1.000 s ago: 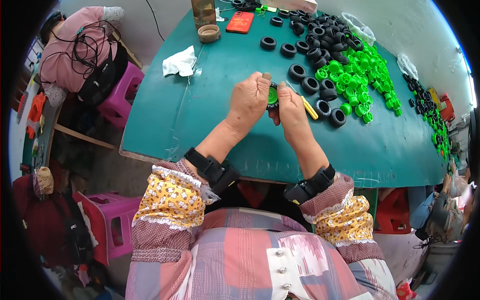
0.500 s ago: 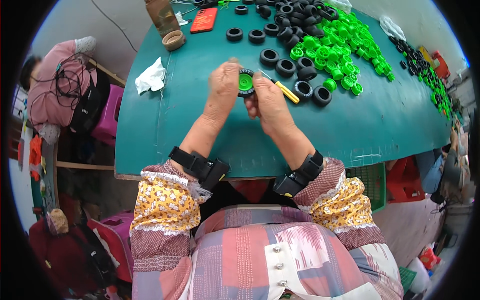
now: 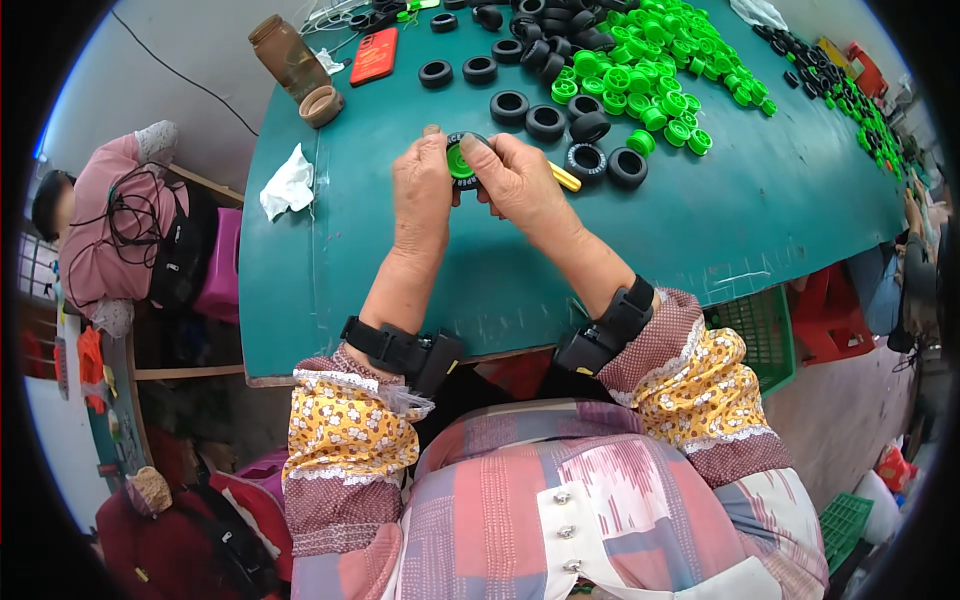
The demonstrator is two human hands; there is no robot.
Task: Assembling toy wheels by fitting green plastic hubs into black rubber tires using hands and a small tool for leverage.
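Note:
Between my two hands is a toy wheel: a black rubber tire [image 3: 466,184] with a bright green plastic hub [image 3: 458,163] set in it. My left hand [image 3: 421,190] grips the tire's left side, thumb near its upper edge. On the other side, my right hand [image 3: 522,185] closes around it, the thumb lying over the hub's face. My lower fingers are partly hidden behind the wheel. A yellow-handled tool [image 3: 565,177] lies beside my right hand, which hides its front part. Just past it are two loose tires, one with white lettering [image 3: 585,162] and one plain [image 3: 627,168].
A heap of green hubs [image 3: 650,60] and a pile of black tires [image 3: 560,25] cover the green table's far side. At the back left are a brown bottle [image 3: 287,58], its cap [image 3: 321,106], a red phone [image 3: 374,57] and crumpled tissue [image 3: 289,184]. A person [image 3: 115,220] sits at left.
My right thumb has moved from the tire's edge onto the green hub. The wheel is tilted more, and my right hand covers more of the yellow-handled tool. The whole view has shifted slightly.

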